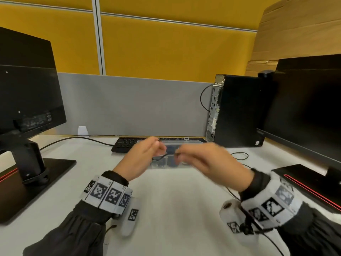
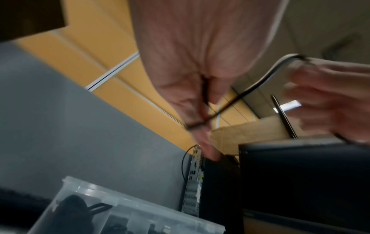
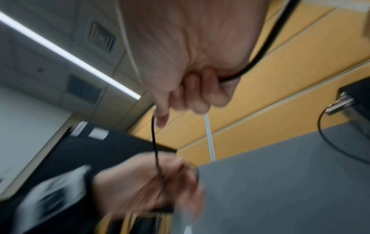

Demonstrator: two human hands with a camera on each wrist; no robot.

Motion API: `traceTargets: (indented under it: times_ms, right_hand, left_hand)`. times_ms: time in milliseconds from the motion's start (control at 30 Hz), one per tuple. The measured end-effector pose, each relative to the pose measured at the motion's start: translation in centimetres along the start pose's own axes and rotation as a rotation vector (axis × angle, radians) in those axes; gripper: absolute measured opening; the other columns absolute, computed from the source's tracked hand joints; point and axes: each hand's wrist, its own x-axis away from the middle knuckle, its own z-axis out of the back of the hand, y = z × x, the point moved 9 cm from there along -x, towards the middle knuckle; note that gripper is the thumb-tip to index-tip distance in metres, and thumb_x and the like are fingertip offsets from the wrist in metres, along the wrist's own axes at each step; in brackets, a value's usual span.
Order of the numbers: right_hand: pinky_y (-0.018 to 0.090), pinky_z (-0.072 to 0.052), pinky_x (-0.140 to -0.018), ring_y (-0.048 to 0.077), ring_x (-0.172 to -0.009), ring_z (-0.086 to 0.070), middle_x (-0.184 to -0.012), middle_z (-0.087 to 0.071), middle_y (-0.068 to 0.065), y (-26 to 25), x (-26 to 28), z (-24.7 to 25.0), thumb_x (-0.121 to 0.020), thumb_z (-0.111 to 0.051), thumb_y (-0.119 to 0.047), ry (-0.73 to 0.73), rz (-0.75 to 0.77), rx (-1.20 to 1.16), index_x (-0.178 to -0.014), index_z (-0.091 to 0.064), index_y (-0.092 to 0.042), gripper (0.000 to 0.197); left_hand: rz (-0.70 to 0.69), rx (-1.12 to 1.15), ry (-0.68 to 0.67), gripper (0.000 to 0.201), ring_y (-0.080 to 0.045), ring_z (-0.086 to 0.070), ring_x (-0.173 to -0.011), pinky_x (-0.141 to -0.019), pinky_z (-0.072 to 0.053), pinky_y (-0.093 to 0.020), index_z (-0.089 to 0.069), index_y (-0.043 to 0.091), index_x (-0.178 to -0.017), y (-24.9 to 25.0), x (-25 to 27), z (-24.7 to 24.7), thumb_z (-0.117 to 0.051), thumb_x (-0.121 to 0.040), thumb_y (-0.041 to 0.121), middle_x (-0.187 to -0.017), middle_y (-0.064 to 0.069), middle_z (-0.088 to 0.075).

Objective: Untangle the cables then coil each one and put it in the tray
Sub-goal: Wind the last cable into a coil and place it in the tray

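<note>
White desk (image 1: 166,209), grey-and-yellow partition (image 1: 147,52), 2 black monitors (image 1: 27,85), ceiling strip light (image 3: 70,53).

From the head we look forward and down on both hands above the desk (image 1: 166,209); each wrist camera peers up from close under its own palm (both blurred), sharing the black cable (image 2: 252,88) strung between hands
</note>
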Motion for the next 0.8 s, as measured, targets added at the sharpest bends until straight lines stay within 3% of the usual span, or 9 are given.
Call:
traceTargets:
  times_ms: [100, 167, 267, 333, 433, 500, 567, 700, 800]
  right_hand:
    - [0.027, -0.049, -0.064, 0.004, -0.068, -0.058, -0.084, -0.068, -0.008, 3.4, -1.5, 4.4, -0.093, -0.048, -0.038, 0.319, -0.093, -0.071, -0.099, -0.066, -0.024, 0.023]
    - [0.030, -0.047, -0.063, 0.006, -0.066, -0.055, -0.080, -0.065, -0.008, 5.6, -2.0, 4.2, -0.096, -0.047, -0.032, 0.318, -0.208, -0.019, -0.102, -0.066, -0.023, 0.022]
    - [0.028, -0.045, -0.071, 0.014, -0.081, -0.060, -0.095, -0.066, -0.003, 7.2, -1.8, -1.5, -0.099, -0.033, -0.040, -0.108, -0.337, 0.194, -0.118, -0.056, -0.029, 0.032]
    - [0.029, -0.046, -0.080, 0.013, -0.092, -0.059, -0.109, -0.063, -0.002, 5.6, -0.7, -5.5, -0.100, -0.027, -0.041, -0.347, -0.294, 0.067, -0.124, -0.051, -0.029, 0.036]
    - [0.020, -0.040, -0.068, -0.003, -0.068, -0.047, -0.080, -0.052, -0.016, 2.1, 0.7, -6.9, -0.101, -0.025, -0.039, -0.469, -0.218, -0.085, -0.109, -0.053, -0.024, 0.033]
    - [0.021, -0.038, -0.063, 0.001, -0.061, -0.045, -0.066, -0.046, -0.013, 0.9, 0.8, -5.3, -0.101, -0.027, -0.039, -0.433, -0.153, -0.017, -0.092, -0.054, -0.025, 0.031]
    - [0.030, -0.045, -0.066, 0.006, -0.063, -0.048, -0.067, -0.051, -0.010, 0.8, 0.0, -2.0, -0.099, -0.034, -0.039, -0.240, -0.105, 0.095, -0.081, -0.050, -0.027, 0.027]
    - [0.036, -0.050, -0.065, 0.011, -0.071, -0.059, -0.075, -0.060, -0.010, 3.6, -1.4, 3.5, -0.092, -0.037, -0.047, 0.187, -0.149, 0.136, -0.085, -0.058, -0.025, 0.031]
    - [0.039, -0.051, -0.078, 0.018, -0.088, -0.063, -0.093, -0.066, -0.005, 6.5, -1.5, -0.3, -0.098, -0.033, -0.039, -0.020, -0.281, 0.100, -0.105, -0.057, -0.027, 0.028]
  left_hand:
    - [0.081, 0.221, -0.279, 0.039, -0.020, -0.066, -0.068, -0.068, -0.050, -0.024, -0.059, 0.000, -0.080, 0.9, 1.3, -2.7, -0.032, -0.101, 0.018, -0.078, -0.011, -0.068]
    - [0.071, 0.492, -0.341, 0.040, -0.018, -0.061, -0.057, -0.060, -0.049, -0.023, -0.061, 0.002, -0.071, 3.0, 1.9, -3.2, -0.035, -0.096, 0.021, -0.070, -0.010, -0.066]
    - [-0.023, 0.795, -0.188, 0.035, -0.014, -0.062, -0.062, -0.064, -0.052, -0.020, -0.071, 0.006, -0.073, 5.4, 1.5, -1.7, -0.044, -0.092, 0.018, -0.077, -0.011, -0.069]
    - [-0.075, 0.830, -0.017, 0.028, -0.017, -0.069, -0.081, -0.075, -0.054, -0.020, -0.068, 0.000, -0.086, 5.2, 0.7, -0.4, -0.043, -0.091, 0.012, -0.089, -0.011, -0.072]
    - [-0.127, 0.526, 0.178, 0.023, -0.015, -0.068, -0.095, -0.084, -0.052, -0.020, -0.063, 0.006, -0.096, 4.2, 0.0, 1.1, -0.040, -0.097, 0.008, -0.098, -0.006, -0.071]
    - [-0.199, 0.038, 0.235, 0.022, -0.007, -0.067, -0.094, -0.085, -0.050, -0.020, -0.063, 0.012, -0.096, 4.1, 0.3, 1.7, -0.041, -0.098, 0.014, -0.097, 0.001, -0.070]
    - [-0.175, -0.266, 0.125, 0.028, -0.006, -0.065, -0.087, -0.081, -0.050, -0.024, -0.065, 0.012, -0.092, 3.5, 0.4, 0.4, -0.039, -0.099, 0.020, -0.090, 0.002, -0.070]
    - [0.092, 0.339, -0.302, 0.039, -0.019, -0.067, -0.072, -0.070, -0.050, -0.024, -0.064, 0.002, -0.081, 3.0, 1.8, -4.0, -0.040, -0.098, 0.028, -0.079, -0.009, -0.070]
    - [-0.017, 0.583, -0.288, 0.021, -0.017, -0.066, -0.071, -0.068, -0.052, -0.021, -0.065, 0.003, -0.081, 5.7, 1.9, -3.9, -0.049, -0.089, 0.013, -0.079, -0.011, -0.070]
